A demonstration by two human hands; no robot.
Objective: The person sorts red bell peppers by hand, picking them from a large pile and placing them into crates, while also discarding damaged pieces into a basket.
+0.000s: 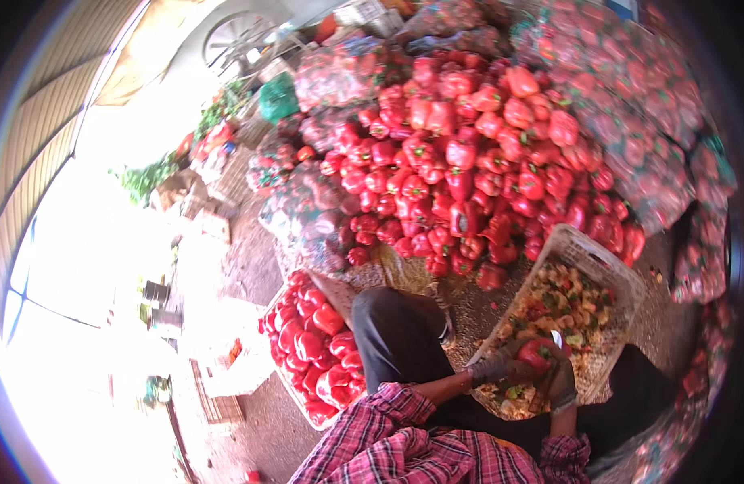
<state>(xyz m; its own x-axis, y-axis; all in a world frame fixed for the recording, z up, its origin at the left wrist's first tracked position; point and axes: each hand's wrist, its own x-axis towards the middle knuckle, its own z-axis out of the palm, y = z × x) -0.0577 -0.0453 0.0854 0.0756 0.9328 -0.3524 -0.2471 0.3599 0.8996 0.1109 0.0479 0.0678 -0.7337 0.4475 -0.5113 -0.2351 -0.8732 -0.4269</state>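
Observation:
Over a plastic crate of trimmings (632, 289), both my hands wear dark, worn gloves. My left hand (496, 368) grips a red bell pepper (534, 356) from its left side. At the pepper's right side is my right hand (561, 382), closed around what looks like a small knife (556, 339). Only the bright blade shows above the fingers; its handle is hidden. Pale cores, seeds and green stems (565, 296) fill much of the crate below the hands. To the left of my bent knee, glossy red peppers (311, 342) fill another crate.
A large heap of red bell peppers (457, 157) lies ahead on the floor. Net sacks of peppers (620, 109) are stacked at right, with another net sack (308, 212) left of the heap. An empty-looking crate (217, 393) and a wheel (239, 45) are farther off.

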